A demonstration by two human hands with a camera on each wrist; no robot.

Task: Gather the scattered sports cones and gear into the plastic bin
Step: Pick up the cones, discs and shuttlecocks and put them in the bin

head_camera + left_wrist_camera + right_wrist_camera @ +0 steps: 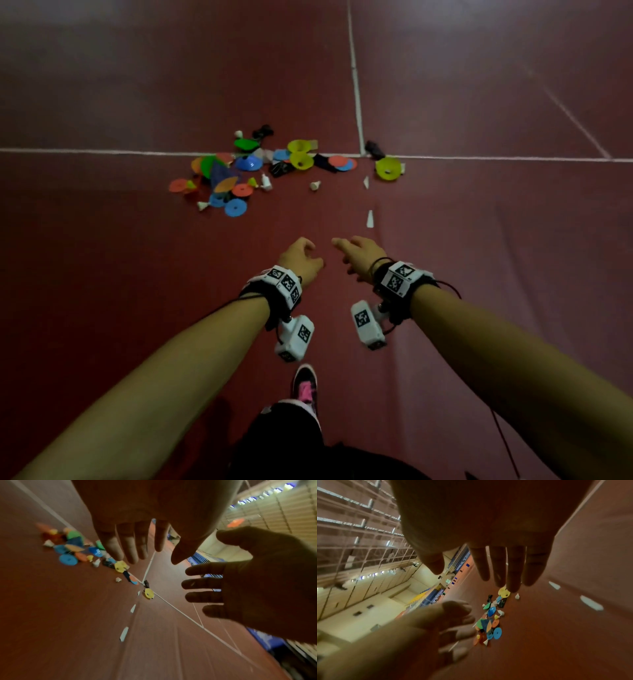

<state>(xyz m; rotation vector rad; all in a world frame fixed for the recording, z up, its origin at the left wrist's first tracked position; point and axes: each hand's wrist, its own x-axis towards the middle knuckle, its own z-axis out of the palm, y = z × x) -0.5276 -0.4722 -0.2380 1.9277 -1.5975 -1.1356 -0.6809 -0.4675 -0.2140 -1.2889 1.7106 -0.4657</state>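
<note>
We stand on the red court floor (479,240), its white lines (356,85) crossing well ahead of our fingers. No bin shows in any view, so we cannot say where it stands; finding it comes first, we judge, since carrying gear without a known drop point wastes trips.

The pile (239,174) of flat discs, cones and darker gear lies well beyond our fingers, mostly ahead and to the left. A yellow cone (388,168) sits apart, ahead and to the right, near the line crossing. A blue disc (235,207) is the piece nearest our left fingers, and a white shuttlecock (315,186) lies alone between the pile and the yellow cone.

Our left hand (299,262) hangs with fingers loosely curled on nothing; our right hand (358,255) has fingers apart and relaxed, also empty. Both float above the floor, just beside each other.

To do this well, we should step closer, crouch, and nest discs into stacks before lifting, then sweep up the strays.
</note>
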